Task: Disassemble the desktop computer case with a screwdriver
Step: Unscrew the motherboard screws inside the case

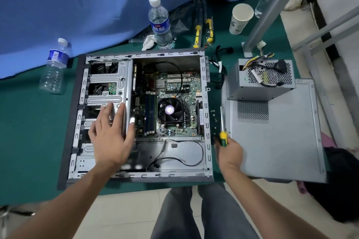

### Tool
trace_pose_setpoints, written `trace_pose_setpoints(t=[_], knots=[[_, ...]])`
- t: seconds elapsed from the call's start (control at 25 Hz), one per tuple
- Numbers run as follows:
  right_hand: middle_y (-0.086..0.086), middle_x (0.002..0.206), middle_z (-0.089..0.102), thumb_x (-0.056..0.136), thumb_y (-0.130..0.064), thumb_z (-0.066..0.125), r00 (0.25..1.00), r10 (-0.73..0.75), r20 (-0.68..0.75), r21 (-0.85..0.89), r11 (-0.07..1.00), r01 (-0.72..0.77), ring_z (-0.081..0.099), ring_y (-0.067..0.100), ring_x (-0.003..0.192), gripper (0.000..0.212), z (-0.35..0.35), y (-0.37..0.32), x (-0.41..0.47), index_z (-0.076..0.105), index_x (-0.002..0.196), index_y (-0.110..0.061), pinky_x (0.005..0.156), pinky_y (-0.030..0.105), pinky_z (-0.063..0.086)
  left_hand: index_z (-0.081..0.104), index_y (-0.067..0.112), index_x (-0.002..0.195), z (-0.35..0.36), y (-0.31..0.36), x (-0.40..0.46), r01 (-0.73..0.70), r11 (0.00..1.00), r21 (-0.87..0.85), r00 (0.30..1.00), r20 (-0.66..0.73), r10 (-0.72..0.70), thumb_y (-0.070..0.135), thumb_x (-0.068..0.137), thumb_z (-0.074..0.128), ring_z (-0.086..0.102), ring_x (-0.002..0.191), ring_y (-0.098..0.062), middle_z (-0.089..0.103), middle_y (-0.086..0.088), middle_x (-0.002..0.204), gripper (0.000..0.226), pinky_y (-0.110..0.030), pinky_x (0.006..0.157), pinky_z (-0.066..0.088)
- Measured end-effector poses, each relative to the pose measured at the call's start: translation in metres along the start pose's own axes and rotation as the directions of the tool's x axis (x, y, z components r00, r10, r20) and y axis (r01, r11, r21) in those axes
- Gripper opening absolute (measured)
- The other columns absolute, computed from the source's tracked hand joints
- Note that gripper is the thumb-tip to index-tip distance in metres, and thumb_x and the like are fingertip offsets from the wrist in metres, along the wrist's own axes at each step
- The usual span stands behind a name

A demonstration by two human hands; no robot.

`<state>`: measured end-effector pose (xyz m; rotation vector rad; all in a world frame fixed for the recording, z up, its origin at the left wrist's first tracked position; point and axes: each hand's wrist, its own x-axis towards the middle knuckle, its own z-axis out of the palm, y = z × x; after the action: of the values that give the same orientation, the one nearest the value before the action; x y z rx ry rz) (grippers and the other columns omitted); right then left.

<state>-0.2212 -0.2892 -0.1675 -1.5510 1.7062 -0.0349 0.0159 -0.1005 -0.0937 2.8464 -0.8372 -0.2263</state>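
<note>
Left hand (111, 134) lies flat, fingers spread, on the drive cage (108, 87) inside the case (206, 114); right hand (229, 149), beside the case, grips the screwdriver (223, 131); steady the cage before unscrewing.

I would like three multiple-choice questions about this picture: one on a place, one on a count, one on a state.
1. Where is the power supply?
A. on the side panel
B. inside the case
C. on the blue cloth

2. How many water bottles show?
A. one
B. three
C. five

3. What does the right hand do?
A. rests open
B. grips the screwdriver
C. holds a cup

Answers: 1 A, it sits on the removed panel; 2 B, three capped bottles are visible; 3 B, fingers curl round the handle.
</note>
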Motion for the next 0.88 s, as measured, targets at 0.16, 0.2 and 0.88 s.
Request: trace_pose_setpoints(t=[0.16,0.2,0.88], knots=[[0.000,0.059,0.051,0.091,-0.013,0.062,0.998,-0.008,0.065,0.243,0.970,-0.008,0.045,0.017,0.056,0.019,-0.029,0.011,-0.015,0.060,0.072,-0.012,0.051,0.020,0.038,0.029,0.033,0.154,-0.001,0.002,0.000,0.008,1.000,0.004,1.000,0.000,-0.008,0.054,0.094,0.031,0.011,0.150,-0.021,0.020,-0.004,0.162,0.063,-0.050,0.117,0.013],[0.004,0.062,0.051,0.091,-0.012,0.061,0.994,-0.012,0.105,0.274,0.962,-0.017,0.045,0.019,0.058,0.013,-0.036,0.008,-0.016,0.061,0.078,-0.009,0.050,0.021,0.038,0.030,0.033,0.153,0.000,0.002,0.000,0.009,1.000,0.001,1.000,-0.001,-0.009,0.054,0.094,0.031,0.011,0.150,-0.021,0.020,-0.005,0.162,0.063,-0.050,0.117,0.013],[-0.006,0.096,0.067,0.088,-0.023,0.071,0.870,-0.389,0.303,0.247,0.914,0.323,0.060,0.009,0.069,0.022,-0.048,-0.108,-0.135,0.062,0.104,-0.034,0.064,0.030,0.051,0.026,0.031,0.155,-0.013,-0.016,0.001,-0.133,0.986,-0.100,0.984,0.102,0.143,0.051,0.102,0.028,0.001,0.152,-0.021,0.012,-0.006,0.164,0.056,-0.048,0.118,0.007]])
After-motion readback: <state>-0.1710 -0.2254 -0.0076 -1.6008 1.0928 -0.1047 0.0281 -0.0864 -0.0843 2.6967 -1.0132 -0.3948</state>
